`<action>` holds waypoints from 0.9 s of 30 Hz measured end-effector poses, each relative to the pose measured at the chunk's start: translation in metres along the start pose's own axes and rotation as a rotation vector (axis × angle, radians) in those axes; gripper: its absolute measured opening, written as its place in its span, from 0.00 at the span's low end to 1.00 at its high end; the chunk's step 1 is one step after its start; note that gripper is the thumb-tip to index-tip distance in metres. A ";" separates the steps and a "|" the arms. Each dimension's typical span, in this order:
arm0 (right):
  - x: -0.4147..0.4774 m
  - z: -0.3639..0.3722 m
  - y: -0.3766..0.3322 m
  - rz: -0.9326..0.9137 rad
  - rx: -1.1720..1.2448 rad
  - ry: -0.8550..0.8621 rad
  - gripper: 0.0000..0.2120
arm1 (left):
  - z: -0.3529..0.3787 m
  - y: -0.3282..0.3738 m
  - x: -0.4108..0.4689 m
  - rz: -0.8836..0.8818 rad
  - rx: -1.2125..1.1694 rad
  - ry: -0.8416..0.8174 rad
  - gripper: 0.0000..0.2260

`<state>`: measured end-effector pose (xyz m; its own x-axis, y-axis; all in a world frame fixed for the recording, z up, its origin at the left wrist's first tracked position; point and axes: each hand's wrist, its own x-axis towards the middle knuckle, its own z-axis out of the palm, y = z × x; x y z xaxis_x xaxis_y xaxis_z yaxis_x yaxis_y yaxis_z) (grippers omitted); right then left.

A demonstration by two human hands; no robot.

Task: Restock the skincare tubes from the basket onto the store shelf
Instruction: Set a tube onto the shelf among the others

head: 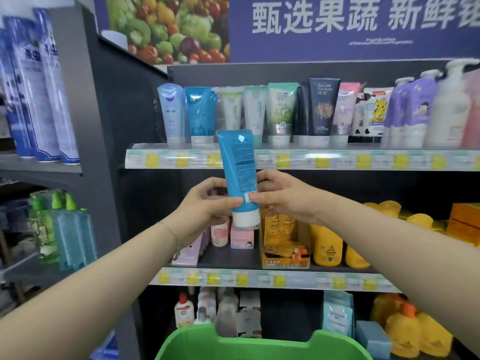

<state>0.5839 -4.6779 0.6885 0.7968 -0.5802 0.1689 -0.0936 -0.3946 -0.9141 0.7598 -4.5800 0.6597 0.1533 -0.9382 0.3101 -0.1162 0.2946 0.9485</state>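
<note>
**Blue tube up at the top shelf, both grips on it**

Here we are, right in front of the shelving. The blue tube is upright in the air, white cap pointing down. Its crimped top rises just past the front edge of the top shelf, toward that shelf's left end.

Our left grip pinches the lower body of the tube from the left, fingertips pressed just above the cap. Our right grip pinches the same stretch from the right, thumb near the barcode. So the tube sits between the two grips, most of its length sticking up free above them.

The small print and barcode face us. We judge it needs a turn before it goes in, or shoppers will see the back.

Now the danger. The row of tubes on that shelf stands packed and cap-down, with matching blue ones near the left end. Push in carelessly and we could tip a neighbour, and one may topple the rest. Loosening one grip mid-turn could also let the slick tube slip down towards the green basket below.
</note>
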 end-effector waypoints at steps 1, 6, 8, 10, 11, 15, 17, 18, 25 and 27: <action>0.001 -0.001 -0.003 -0.013 0.012 0.011 0.21 | 0.000 0.003 0.002 0.005 -0.009 0.002 0.22; 0.007 -0.005 -0.016 -0.060 -0.005 0.099 0.20 | 0.001 0.017 0.011 0.029 -0.054 0.020 0.19; 0.010 -0.006 -0.020 -0.077 -0.036 0.145 0.19 | 0.000 0.022 0.015 0.028 -0.056 0.020 0.18; 0.013 -0.006 -0.024 -0.099 -0.058 0.182 0.17 | -0.002 0.028 0.019 0.040 -0.035 0.014 0.15; 0.015 -0.007 -0.026 -0.110 -0.066 0.202 0.16 | -0.003 0.031 0.021 0.048 -0.032 0.013 0.13; 0.025 -0.009 -0.036 -0.157 -0.069 0.266 0.17 | -0.007 0.044 0.034 0.069 -0.008 0.082 0.11; 0.032 -0.011 -0.043 -0.175 -0.058 0.298 0.17 | -0.010 0.049 0.040 0.084 -0.031 0.125 0.11; 0.035 -0.012 -0.045 -0.182 -0.054 0.310 0.17 | -0.011 0.052 0.044 0.093 -0.036 0.140 0.11; 0.063 -0.017 -0.065 -0.203 -0.096 0.360 0.15 | -0.017 0.070 0.065 0.151 -0.006 0.224 0.09; 0.071 -0.017 -0.072 -0.212 -0.111 0.358 0.15 | -0.021 0.077 0.072 0.165 0.026 0.243 0.10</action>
<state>0.6370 -4.7035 0.7724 0.5498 -0.6810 0.4837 -0.0297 -0.5946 -0.8035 0.7826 -4.6209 0.7560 0.3605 -0.8062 0.4691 -0.1838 0.4316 0.8831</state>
